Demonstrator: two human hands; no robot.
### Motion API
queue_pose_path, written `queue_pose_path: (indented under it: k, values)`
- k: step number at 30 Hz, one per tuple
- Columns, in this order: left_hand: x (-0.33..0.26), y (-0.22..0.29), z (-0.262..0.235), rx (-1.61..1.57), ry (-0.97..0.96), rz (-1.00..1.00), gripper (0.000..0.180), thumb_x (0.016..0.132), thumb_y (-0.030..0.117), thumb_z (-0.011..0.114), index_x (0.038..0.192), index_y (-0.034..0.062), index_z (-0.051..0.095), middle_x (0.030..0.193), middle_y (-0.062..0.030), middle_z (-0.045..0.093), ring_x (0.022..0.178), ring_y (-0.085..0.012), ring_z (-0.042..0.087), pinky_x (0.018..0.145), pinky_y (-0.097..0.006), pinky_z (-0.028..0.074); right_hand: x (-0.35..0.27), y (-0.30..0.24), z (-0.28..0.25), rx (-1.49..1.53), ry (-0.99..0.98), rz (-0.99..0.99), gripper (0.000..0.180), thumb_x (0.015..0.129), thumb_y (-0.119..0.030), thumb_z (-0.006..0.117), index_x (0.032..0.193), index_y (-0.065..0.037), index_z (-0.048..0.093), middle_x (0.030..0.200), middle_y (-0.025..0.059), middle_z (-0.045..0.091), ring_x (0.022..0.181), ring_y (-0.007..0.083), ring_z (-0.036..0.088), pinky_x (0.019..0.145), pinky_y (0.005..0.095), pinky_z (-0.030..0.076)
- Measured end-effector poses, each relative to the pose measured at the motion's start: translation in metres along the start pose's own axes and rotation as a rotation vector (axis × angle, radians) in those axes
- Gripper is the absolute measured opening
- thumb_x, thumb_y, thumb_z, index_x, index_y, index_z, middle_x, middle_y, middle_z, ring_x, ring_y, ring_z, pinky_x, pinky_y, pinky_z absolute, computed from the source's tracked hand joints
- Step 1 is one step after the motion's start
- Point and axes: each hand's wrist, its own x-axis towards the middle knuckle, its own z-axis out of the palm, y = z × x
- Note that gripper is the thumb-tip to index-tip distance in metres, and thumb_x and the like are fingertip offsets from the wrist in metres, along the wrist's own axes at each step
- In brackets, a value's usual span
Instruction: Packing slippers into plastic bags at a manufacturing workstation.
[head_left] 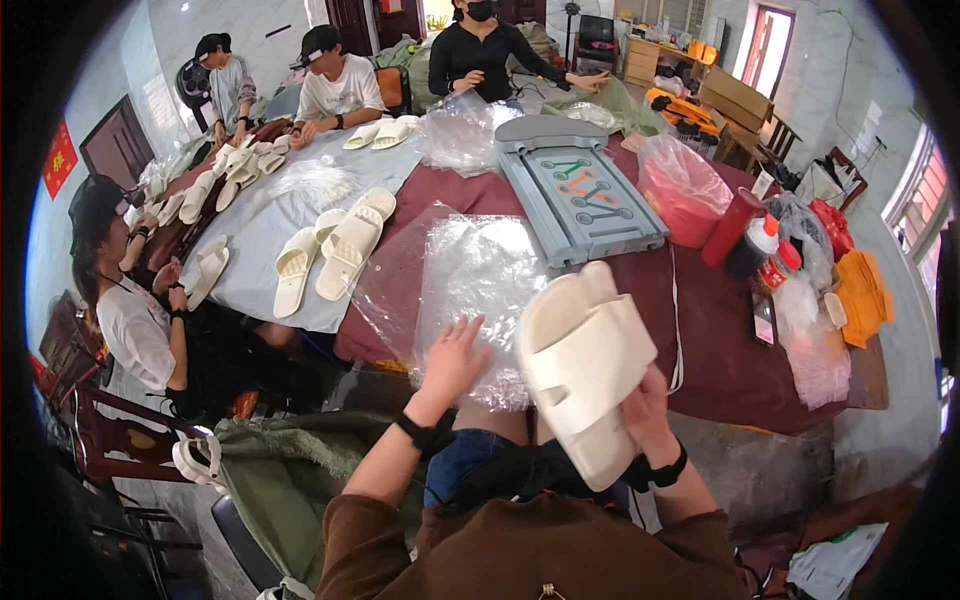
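My right hand grips a cream slide slipper by its side, holding it up at a tilt above the table's front edge. A second cream sole seems to show behind its upper end, though most of that is hidden. My left hand has its fingers spread over a clear plastic bag, apparently touching its near part. The bag lies flat and wrinkled, its lower end hanging over the table edge. To the left of it, several cream slippers rest on a pale sheet.
A grey plastic folding board lies beyond the bag. Right of it stand a pink bag, a red cylinder, bottles and a phone. Several people sit or stand around the far and left sides. Green sacking hangs at my left.
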Motion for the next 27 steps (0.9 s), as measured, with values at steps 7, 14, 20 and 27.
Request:
queue_pose_path:
  k: [7, 14, 20, 27]
  values:
    - [0.006, -0.055, 0.071, -0.752, -0.179, 0.049, 0.068, 0.086, 0.046, 0.063, 0.146, 0.0151, 0.050, 0.158, -0.0211, 0.032, 0.142, -0.0501, 0.027, 0.106, -0.058, 0.033, 0.026, 0.007, 0.043, -0.375, -0.292, -0.254, 0.026, 0.090, -0.014, 0.066, 0.109, 0.003, 0.067, 0.107, 0.0225, 0.065, 0.095, 0.0380, 0.063, 0.084, 0.0413, 0.050]
    - [-0.002, -0.006, 0.001, 0.205, -0.138, 0.209, 0.061, 0.091, 0.045, 0.058, 0.146, 0.0180, 0.051, 0.157, -0.0276, 0.029, 0.144, -0.0526, 0.022, 0.110, -0.060, 0.027, 0.012, 0.026, 0.028, -0.410, -0.404, -0.213, 0.029, 0.091, -0.021, 0.067, 0.107, 0.002, 0.067, 0.098, 0.0213, 0.064, 0.085, 0.0378, 0.063, 0.075, 0.0422, 0.050]
    - [0.002, -0.004, 0.003, 0.221, -0.206, 0.101, 0.065, 0.091, 0.051, 0.055, 0.147, 0.0205, 0.048, 0.161, -0.0263, 0.022, 0.145, -0.0534, 0.021, 0.111, -0.062, 0.025, -0.004, -0.016, 0.023, -0.280, -0.580, -0.176, 0.031, 0.092, -0.017, 0.064, 0.117, 0.000, 0.065, 0.112, 0.0224, 0.064, 0.102, 0.0397, 0.062, 0.087, 0.0422, 0.049]
    - [-0.003, -0.010, 0.008, -0.073, -0.133, 0.258, 0.061, 0.091, 0.042, 0.056, 0.146, 0.0160, 0.049, 0.162, -0.0185, 0.025, 0.146, -0.0471, 0.024, 0.116, -0.060, 0.022, 0.001, 0.017, 0.038, -0.195, -0.572, -0.129, 0.033, 0.094, -0.021, 0.064, 0.118, 0.001, 0.064, 0.114, 0.0239, 0.063, 0.104, 0.0395, 0.062, 0.088, 0.0416, 0.050]
